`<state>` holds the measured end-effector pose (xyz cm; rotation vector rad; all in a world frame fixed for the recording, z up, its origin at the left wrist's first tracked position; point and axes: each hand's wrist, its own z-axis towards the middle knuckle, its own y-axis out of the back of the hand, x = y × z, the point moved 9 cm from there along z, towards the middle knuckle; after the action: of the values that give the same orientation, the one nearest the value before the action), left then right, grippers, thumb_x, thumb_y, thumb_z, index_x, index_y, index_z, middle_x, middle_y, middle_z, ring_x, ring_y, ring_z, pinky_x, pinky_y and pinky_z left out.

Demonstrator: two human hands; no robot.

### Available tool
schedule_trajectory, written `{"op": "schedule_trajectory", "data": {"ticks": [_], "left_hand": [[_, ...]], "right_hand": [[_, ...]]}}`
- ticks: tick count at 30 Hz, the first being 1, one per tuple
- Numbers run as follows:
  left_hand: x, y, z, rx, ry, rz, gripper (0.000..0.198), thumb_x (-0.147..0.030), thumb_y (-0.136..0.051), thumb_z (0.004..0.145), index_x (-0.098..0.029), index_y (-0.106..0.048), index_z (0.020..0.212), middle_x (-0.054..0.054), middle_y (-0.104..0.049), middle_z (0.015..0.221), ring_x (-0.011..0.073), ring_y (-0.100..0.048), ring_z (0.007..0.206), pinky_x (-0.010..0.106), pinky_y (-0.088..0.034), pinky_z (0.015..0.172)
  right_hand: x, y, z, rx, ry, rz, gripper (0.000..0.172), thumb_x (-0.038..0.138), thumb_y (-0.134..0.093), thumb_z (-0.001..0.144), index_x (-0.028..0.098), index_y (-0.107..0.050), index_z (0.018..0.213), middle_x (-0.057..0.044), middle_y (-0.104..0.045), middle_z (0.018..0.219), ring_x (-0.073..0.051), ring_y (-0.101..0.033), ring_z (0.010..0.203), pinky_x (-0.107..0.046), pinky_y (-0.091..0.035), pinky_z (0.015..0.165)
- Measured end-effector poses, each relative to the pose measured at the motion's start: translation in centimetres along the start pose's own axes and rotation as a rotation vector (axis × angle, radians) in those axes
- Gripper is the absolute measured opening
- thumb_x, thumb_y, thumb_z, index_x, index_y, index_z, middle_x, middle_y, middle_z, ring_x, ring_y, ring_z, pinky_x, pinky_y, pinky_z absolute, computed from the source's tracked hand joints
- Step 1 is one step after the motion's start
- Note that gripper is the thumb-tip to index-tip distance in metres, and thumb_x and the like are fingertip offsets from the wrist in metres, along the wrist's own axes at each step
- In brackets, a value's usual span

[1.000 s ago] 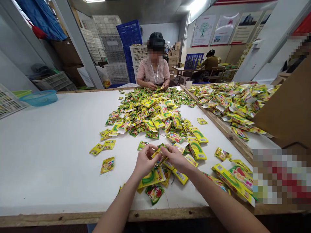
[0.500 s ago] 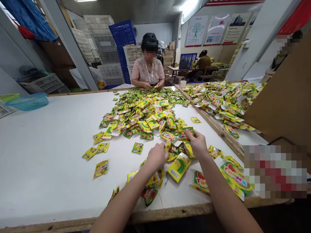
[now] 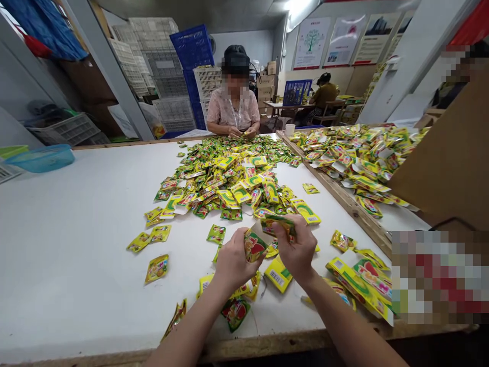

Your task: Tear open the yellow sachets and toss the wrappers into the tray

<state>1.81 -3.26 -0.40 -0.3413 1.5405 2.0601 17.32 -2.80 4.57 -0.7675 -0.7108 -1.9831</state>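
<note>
My left hand (image 3: 236,260) is closed round a small yellow-green candy box (image 3: 255,245) with a watermelon picture, its white flap standing up at the top. Just right of it, my right hand (image 3: 298,247) grips green candy packets (image 3: 277,224) at the box's flap end; how many is hidden by the fingers. Whether the packets are inside the box's mouth I cannot tell. Under and beyond both hands spreads a heap of small packets and flat boxes (image 3: 229,178). A yellow box with a barcode (image 3: 278,273) lies just below the hands.
A wooden strip (image 3: 336,191) divides the white table (image 3: 87,244) from another pile of boxes (image 3: 359,158) at right. A co-worker (image 3: 234,109) sits opposite, handling packets. A blue basin (image 3: 44,157) stands at far left, a cardboard sheet (image 3: 446,158) at right.
My hands have come together over the near side of the heap. The left now holds a box upright, and the right has brought packets over to it. Boxes at lower right have shifted.
</note>
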Motion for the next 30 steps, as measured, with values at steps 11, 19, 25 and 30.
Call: {"op": "schedule_trajectory", "data": {"ticks": [11, 19, 25, 30], "left_hand": [[-0.1, 0.1, -0.4, -0.020, -0.151, 0.120, 0.045, -0.027, -0.061, 0.069, -0.019, -0.045, 0.110, 0.008, -0.064, 0.097, 0.0255, -0.063, 0.084, 0.033, -0.048, 0.065], [0.3, 0.8, -0.5, -0.067, -0.068, -0.002, 0.048, -0.039, -0.061, 0.072, -0.022, -0.044, 0.113, 0.007, -0.064, 0.099, 0.0228, -0.063, 0.085, 0.030, -0.048, 0.070], [1.3, 0.3, -0.5, -0.031, 0.000, 0.026, 0.041, -0.038, -0.058, 0.072, -0.022, -0.046, 0.108, 0.005, -0.064, 0.094, 0.0228, -0.064, 0.081, 0.029, -0.047, 0.064], [0.7, 0.3, -0.4, -0.004, -0.070, 0.029, 0.044, -0.024, -0.058, 0.066, -0.021, -0.049, 0.109, 0.006, -0.064, 0.094, 0.0237, -0.062, 0.084, 0.033, -0.047, 0.070]], "right_hand": [[-3.4, -4.0, -1.1, 0.506, -0.320, 0.083, 0.028, 0.043, -0.071, 0.066, 0.020, -0.061, 0.080, -0.002, -0.064, 0.069, -0.016, -0.057, 0.060, -0.028, -0.044, 0.054], [-0.6, -1.1, -1.1, 0.067, -0.008, -0.036, 0.023, 0.045, -0.070, 0.069, 0.023, -0.064, 0.066, -0.003, -0.063, 0.066, -0.022, -0.057, 0.076, -0.038, -0.044, 0.073], [-1.0, -5.5, -2.5, 0.569, -0.010, -0.057, 0.019, 0.045, -0.063, 0.076, 0.028, -0.070, 0.071, -0.003, -0.069, 0.075, -0.027, -0.055, 0.099, -0.049, -0.026, 0.097], [-1.6, -7.3, -4.2, 0.784, -0.170, 0.017, 0.024, 0.038, -0.066, 0.070, 0.021, -0.061, 0.054, 0.000, -0.063, 0.060, -0.019, -0.055, 0.069, -0.043, -0.037, 0.089]]}}
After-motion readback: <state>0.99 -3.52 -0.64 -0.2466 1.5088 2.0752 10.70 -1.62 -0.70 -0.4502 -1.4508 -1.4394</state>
